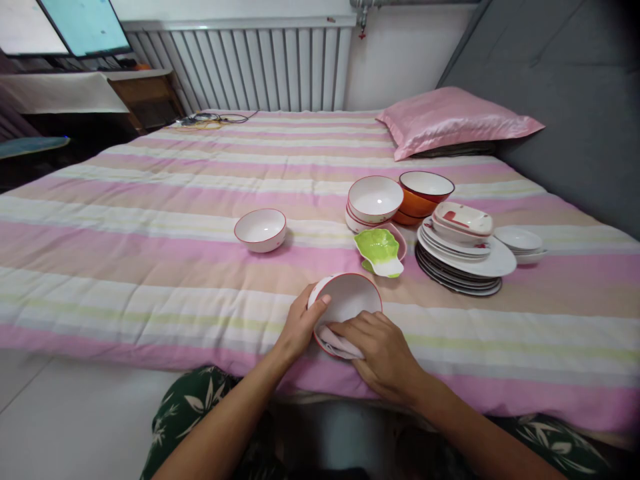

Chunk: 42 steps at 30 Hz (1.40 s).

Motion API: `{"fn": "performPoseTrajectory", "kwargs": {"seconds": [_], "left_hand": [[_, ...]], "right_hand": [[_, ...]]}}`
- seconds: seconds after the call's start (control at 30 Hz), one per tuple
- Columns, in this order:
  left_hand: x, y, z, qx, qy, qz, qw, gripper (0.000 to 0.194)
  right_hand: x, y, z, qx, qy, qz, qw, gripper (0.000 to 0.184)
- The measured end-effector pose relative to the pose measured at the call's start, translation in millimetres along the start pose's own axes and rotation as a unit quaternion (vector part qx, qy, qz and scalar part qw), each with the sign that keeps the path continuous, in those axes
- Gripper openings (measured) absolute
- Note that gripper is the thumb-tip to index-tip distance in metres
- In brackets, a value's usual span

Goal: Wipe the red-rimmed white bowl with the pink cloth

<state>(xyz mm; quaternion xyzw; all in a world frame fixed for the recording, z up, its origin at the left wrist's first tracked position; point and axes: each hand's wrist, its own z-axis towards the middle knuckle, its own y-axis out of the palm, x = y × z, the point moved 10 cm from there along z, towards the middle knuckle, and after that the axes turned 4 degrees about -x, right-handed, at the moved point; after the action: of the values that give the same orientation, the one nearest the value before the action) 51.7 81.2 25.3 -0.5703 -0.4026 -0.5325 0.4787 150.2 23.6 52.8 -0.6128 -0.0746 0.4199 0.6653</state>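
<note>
A white bowl with a red rim (350,300) is tilted toward me at the near edge of the bed. My left hand (299,327) grips its left rim, thumb on the rim. My right hand (383,350) presses a pale cloth (336,341) against the bowl's lower inside, fingers closed over the cloth. Another white red-rimmed bowl (261,229) stands alone on the bedspread to the left.
Behind the held bowl lie a green leaf-shaped dish (380,250), stacked white bowls (375,200), an orange bowl (417,197), a pile of plates (463,263) topped by a small dish, and small saucers (520,241). A pink pillow (455,120) lies at the bed's head.
</note>
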Motion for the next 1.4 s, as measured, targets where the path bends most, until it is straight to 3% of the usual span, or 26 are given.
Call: {"fn": "performPoseTrajectory", "kwargs": {"seconds": [0.13, 0.23, 0.33, 0.43, 0.67, 0.8, 0.97, 1.2, 1.4], "left_hand": [[-5, -1.0, 0, -0.003, -0.006, -0.034, 0.999, 0.041], [-11, -0.8, 1, -0.007, -0.017, -0.063, 0.998, 0.043], [-12, -1.1, 1, -0.002, -0.012, -0.081, 0.997, 0.042], [-11, 0.5, 0, -0.005, -0.002, -0.084, 0.996, 0.042], [-10, -0.3, -2, -0.005, 0.015, -0.059, 0.998, 0.048], [-15, -0.2, -3, -0.007, -0.008, -0.065, 0.998, 0.050], [-9, -1.5, -1, -0.002, 0.010, -0.066, 0.998, 0.050], [-15, -2.3, 1, -0.010, 0.013, -0.096, 0.995, 0.046], [-31, -2.1, 5, -0.020, -0.003, -0.151, 0.988, 0.047]], "right_hand": [[-6, -12, -3, 0.019, -0.058, 0.100, 0.993, 0.045], [-3, -29, -6, 0.091, -0.077, 0.133, 0.984, 0.052], [17, -47, -8, 0.198, 0.002, 0.119, 0.973, 0.055], [28, -46, -4, 0.235, 0.080, 0.074, 0.966, 0.054], [15, -13, 11, 0.184, 0.126, 0.045, 0.974, 0.052], [4, 3, 16, 0.105, 0.084, 0.076, 0.988, 0.061], [-5, 0, 19, 0.037, -0.017, 0.141, 0.989, 0.052], [-8, 3, 13, 0.025, -0.061, 0.110, 0.992, 0.037], [-8, 14, 11, 0.033, -0.059, 0.041, 0.997, 0.037]]}}
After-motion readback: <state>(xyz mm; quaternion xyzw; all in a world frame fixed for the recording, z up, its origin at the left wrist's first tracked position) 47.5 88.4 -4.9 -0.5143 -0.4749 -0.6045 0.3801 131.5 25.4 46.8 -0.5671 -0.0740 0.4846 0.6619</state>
